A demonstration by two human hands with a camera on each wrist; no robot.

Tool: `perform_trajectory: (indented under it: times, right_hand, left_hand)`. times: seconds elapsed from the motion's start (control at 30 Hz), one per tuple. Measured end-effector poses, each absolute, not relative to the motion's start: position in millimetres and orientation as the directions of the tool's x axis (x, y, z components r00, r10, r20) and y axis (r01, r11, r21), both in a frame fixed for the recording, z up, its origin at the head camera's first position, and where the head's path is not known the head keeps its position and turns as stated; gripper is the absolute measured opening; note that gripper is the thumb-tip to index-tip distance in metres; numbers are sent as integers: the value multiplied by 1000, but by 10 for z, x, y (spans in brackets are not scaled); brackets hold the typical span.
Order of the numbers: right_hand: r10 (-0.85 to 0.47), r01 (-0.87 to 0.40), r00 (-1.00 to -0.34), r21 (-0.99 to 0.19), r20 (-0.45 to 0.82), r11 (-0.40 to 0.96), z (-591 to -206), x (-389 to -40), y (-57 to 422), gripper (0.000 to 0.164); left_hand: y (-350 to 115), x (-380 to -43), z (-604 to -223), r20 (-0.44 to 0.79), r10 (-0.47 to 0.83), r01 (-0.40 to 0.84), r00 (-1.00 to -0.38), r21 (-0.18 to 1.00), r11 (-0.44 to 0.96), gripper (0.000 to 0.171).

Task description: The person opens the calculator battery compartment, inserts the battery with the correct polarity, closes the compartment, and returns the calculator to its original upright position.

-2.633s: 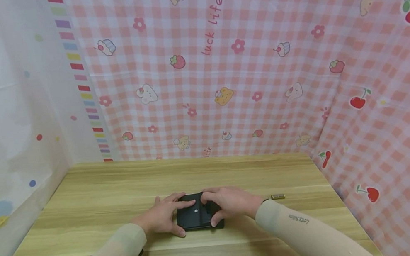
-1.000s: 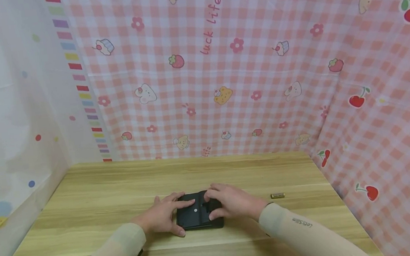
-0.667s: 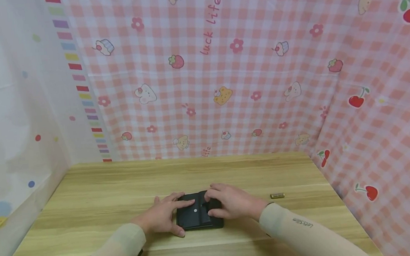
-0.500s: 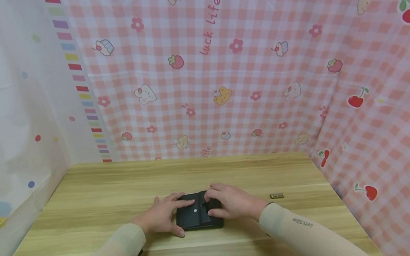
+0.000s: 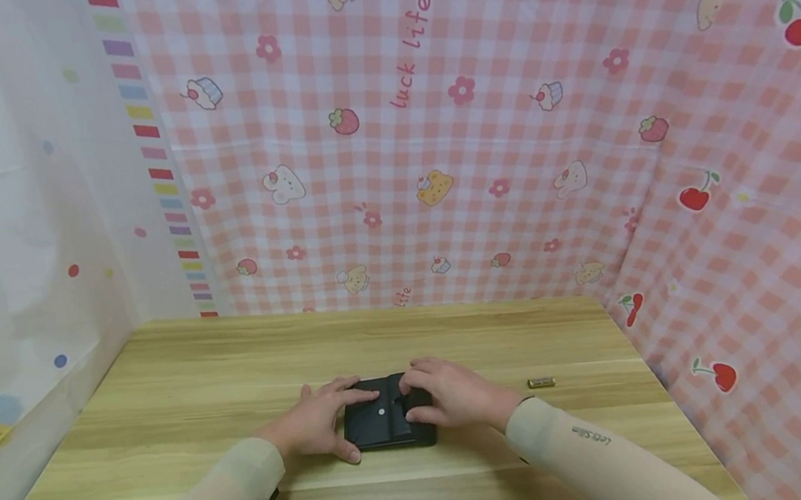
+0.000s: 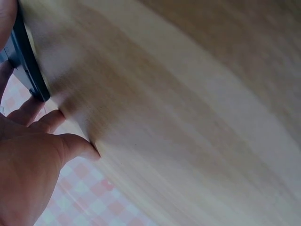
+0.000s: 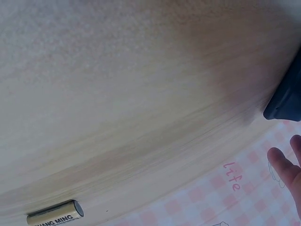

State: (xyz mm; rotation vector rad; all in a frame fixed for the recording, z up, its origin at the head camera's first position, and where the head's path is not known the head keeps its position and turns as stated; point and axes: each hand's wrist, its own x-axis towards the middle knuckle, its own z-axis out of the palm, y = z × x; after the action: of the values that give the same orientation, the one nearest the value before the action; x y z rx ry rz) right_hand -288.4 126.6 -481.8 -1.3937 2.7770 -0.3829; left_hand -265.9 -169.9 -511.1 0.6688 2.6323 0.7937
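Observation:
A flat black wallet (image 5: 370, 427) with a small pale snap lies on the wooden table, a raised strip running down its middle. Across its left part my left hand (image 5: 319, 420) is spread: one finger presses on top, another touches the far edge, and the thumb is at the near left corner. My right hand (image 5: 456, 395) curls over the right part, its thumb and forefinger pinching at the raised strip. That hand hides much of the right part. In the right wrist view only a corner of the wallet (image 7: 284, 101) shows, with some fingers beyond it.
A gold and black battery (image 5: 541, 383) lies on the table (image 5: 250, 355) to the right of my right wrist, also visible in the right wrist view. A pink checked cloth (image 5: 390, 153) hangs behind the table and along the right side; a white one hangs at the left.
Since the earliest frame my right hand's thumb has moved up from the wallet's near edge toward its middle, with the fingers slightly right. The left hand and the wallet have stayed in place.

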Motion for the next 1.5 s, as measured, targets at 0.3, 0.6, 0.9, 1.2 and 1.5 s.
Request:
perform_trajectory:
  times: [0.3, 0.6, 0.9, 1.2, 1.5]
  right_hand:
    - [-788, -787, -608, -210, 98, 581, -4816, -2881, 1262, 33]
    - [-785, -786, -610, -203, 102, 584, -4826, -2887, 1268, 34]
    - [-785, -788, -610, -178, 108, 589, -4826, -2870, 1273, 33]
    - [-763, -762, -639, -210, 95, 613, -4835, -2876, 1271, 33]
    - [-706, -699, -696, -355, 134, 621, -4851, -2880, 1267, 31]
  left_hand:
    - [-1702, -2657, -5102, -148, 526, 353, -838, 588, 728, 95]
    - [-1697, -2657, -5112, -140, 525, 358, -840, 583, 729, 94]
    - [-1696, -2649, -5108, -140, 525, 359, -840, 583, 729, 94]
    - [-1699, -2653, -5106, -141, 525, 360, -839, 580, 731, 94]
    - [-1703, -2652, -5117, -135, 526, 362, -840, 582, 728, 95]
